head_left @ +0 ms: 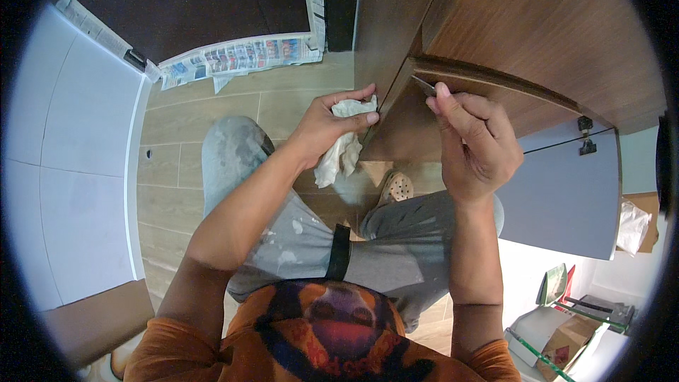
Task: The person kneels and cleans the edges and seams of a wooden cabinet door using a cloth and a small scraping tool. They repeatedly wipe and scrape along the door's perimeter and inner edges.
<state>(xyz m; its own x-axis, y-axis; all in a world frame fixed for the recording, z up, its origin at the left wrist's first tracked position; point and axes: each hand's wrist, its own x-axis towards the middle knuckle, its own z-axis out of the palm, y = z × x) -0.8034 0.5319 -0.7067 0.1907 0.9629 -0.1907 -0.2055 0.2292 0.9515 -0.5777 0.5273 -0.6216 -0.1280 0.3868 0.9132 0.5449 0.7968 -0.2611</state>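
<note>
My left hand is closed on a crumpled white rag, which hangs down below the fingers. Its fingertips are at the edge of a brown wood-grain cabinet door. A small thin metal blade is pinched between the thumb and fingers of my right hand. The blade's tip meets or nearly meets the door's upper edge, close to the corner; whether it touches, I cannot tell. Any handle it has is hidden in the hand.
Brown cabinet panels rise beyond the door. A black hinge joins a grey-blue panel at the right. Newspaper strips border a dark panel at the far left. A cardboard box stands at the lower right.
</note>
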